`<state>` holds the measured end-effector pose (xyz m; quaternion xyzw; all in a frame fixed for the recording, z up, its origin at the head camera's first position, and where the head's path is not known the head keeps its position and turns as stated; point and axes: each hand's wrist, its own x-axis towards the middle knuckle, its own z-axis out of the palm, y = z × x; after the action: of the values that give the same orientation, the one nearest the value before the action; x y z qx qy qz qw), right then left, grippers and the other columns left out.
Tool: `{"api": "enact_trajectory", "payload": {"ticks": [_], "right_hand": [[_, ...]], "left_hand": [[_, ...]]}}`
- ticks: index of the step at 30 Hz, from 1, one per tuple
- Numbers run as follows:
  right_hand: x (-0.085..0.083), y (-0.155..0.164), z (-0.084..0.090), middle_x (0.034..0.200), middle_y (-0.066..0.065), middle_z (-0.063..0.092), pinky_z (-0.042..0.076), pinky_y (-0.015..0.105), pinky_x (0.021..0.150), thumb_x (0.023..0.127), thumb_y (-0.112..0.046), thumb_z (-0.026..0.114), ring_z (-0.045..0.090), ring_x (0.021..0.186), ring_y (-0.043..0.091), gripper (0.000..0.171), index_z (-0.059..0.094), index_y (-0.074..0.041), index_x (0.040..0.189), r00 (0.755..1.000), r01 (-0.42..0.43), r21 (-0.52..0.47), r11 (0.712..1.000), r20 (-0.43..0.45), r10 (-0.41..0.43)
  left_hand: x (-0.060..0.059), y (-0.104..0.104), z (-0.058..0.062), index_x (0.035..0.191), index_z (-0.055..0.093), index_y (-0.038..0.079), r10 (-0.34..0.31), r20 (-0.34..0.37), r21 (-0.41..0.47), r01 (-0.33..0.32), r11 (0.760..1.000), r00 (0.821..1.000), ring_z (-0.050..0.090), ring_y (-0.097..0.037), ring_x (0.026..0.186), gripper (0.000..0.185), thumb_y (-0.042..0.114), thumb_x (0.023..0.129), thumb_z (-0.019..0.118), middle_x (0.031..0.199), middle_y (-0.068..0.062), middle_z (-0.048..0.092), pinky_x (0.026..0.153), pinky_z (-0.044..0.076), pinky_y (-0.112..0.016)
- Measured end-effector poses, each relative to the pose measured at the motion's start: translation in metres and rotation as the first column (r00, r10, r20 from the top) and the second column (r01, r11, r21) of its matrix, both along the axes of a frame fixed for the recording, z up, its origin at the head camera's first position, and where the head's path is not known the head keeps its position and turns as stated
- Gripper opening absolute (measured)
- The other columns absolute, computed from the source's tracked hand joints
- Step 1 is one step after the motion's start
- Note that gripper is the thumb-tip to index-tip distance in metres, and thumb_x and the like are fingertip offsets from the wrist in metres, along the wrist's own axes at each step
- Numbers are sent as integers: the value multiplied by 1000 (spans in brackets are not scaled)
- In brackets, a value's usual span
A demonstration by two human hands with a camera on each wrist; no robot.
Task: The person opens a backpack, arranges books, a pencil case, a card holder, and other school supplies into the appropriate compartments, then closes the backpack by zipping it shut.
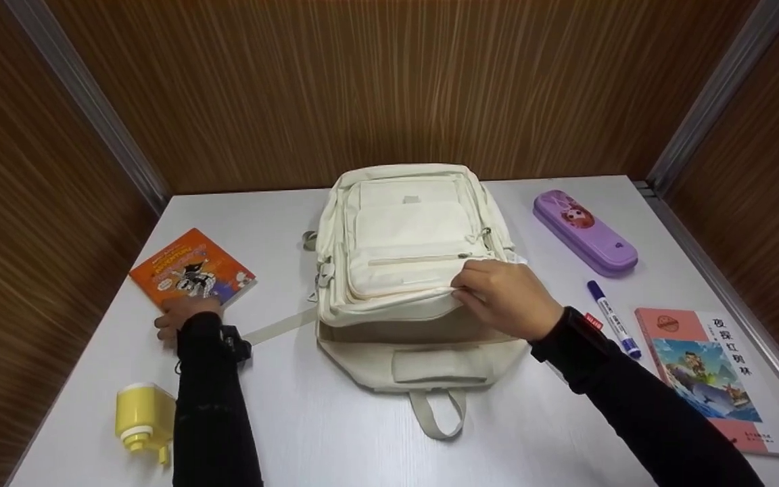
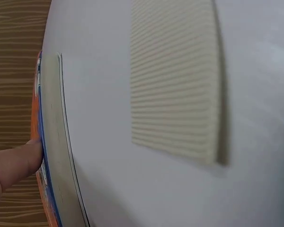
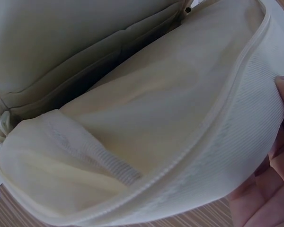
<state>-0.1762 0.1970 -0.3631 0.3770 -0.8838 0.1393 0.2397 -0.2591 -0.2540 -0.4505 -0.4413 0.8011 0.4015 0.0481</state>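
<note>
A cream backpack (image 1: 406, 230) lies flat on the white table (image 1: 295, 419), top handle towards me. My right hand (image 1: 504, 297) pinches the edge of its upper flap at the unzipped opening and holds it lifted. In the right wrist view the fingers (image 3: 270, 189) curl round that zip edge and the backpack's (image 3: 146, 118) inside shows open. My left hand (image 1: 183, 316) is at the near corner of an orange book (image 1: 190, 270). A finger (image 2: 14, 165) presses on the book's cover (image 2: 49, 142). A cream strap (image 2: 175, 80) lies flat beside it.
To the backpack's right lie a purple pencil case (image 1: 584, 231), a blue-capped marker (image 1: 614, 319) and a pink book (image 1: 707, 372). A yellow container (image 1: 143, 412) stands at the near left. Wood-panel walls enclose the table on three sides.
</note>
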Motion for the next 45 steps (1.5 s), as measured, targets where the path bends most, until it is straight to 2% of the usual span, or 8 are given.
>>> {"api": "enact_trajectory", "payload": {"ticks": [5, 8, 12, 18, 25, 33, 40, 45], "right_hand": [[-4, 0, 7, 80, 0, 67, 55, 35, 62, 79, -9, 76, 68, 73, 18, 10, 68, -10, 85, 1000, 1, -18, 1000, -19, -2], [-6, -1, 10, 80, 0, 67, 54, 35, 62, 79, -8, 76, 67, 73, 17, 10, 68, -10, 86, 1000, -2, -28, 1000, -22, 1], [-7, 0, 12, 80, 1, 67, 53, 35, 61, 79, -8, 75, 66, 71, 17, 10, 69, -9, 86, 1000, -2, -39, 999, -24, 1], [-8, 1, 11, 80, 1, 67, 53, 35, 62, 79, -8, 75, 66, 70, 17, 10, 69, -9, 86, 1000, 7, -36, 999, -24, -7], [-6, 0, 9, 80, 1, 67, 54, 34, 64, 80, -8, 74, 66, 72, 17, 8, 69, -9, 86, 1000, 18, -33, 999, 2, -18], [-5, 0, 7, 79, 1, 67, 54, 33, 63, 79, -7, 76, 65, 71, 16, 9, 69, -9, 85, 1000, 13, -48, 999, -6, -14], [-6, 0, 7, 78, 0, 66, 54, 34, 62, 77, -5, 76, 65, 70, 16, 11, 69, -10, 85, 1000, 8, -55, 998, -10, -9], [-8, 0, 7, 78, 0, 66, 54, 34, 63, 78, -8, 77, 65, 72, 16, 11, 69, -10, 85, 1000, 12, -50, 999, -4, -12]], "left_hand": [[5, -6, -1, 156, 1, 11, 61, -4, 96, -60, 994, 998, 27, -38, 136, 93, 42, 91, 59, 152, -25, 19, 111, 32, -51], [6, -13, -1, 156, -5, 9, 37, 33, 105, -40, 994, 999, 29, -39, 137, 101, 49, 89, 60, 152, -29, 20, 112, 33, -53], [7, -18, 7, 154, 2, 2, -6, 93, 120, -5, 993, 996, 32, -39, 136, 104, 55, 86, 61, 150, -32, 25, 112, 35, -53], [1, -9, 10, 151, 15, -1, 30, 60, 131, -37, 991, 998, 24, -37, 139, 90, 46, 89, 59, 151, -27, 17, 112, 33, -51], [0, -1, 6, 149, -10, -12, -18, 97, 66, 12, 998, 995, 13, -42, 137, 113, 57, 88, 55, 150, -33, 2, 116, 20, -50], [1, 1, 11, 151, 7, -3, 47, 80, 115, -56, 992, 996, 16, -39, 135, 101, 54, 87, 61, 148, -26, 7, 113, 28, -49], [0, -4, 15, 150, 5, -2, -35, 93, 122, 24, 992, 995, 20, -40, 135, 102, 50, 85, 64, 147, -29, 14, 113, 27, -49], [-1, -9, 14, 152, -4, 5, -47, 74, 177, 34, 984, 996, 21, -41, 140, 106, 49, 85, 66, 152, -30, 14, 117, 26, -53]]}}
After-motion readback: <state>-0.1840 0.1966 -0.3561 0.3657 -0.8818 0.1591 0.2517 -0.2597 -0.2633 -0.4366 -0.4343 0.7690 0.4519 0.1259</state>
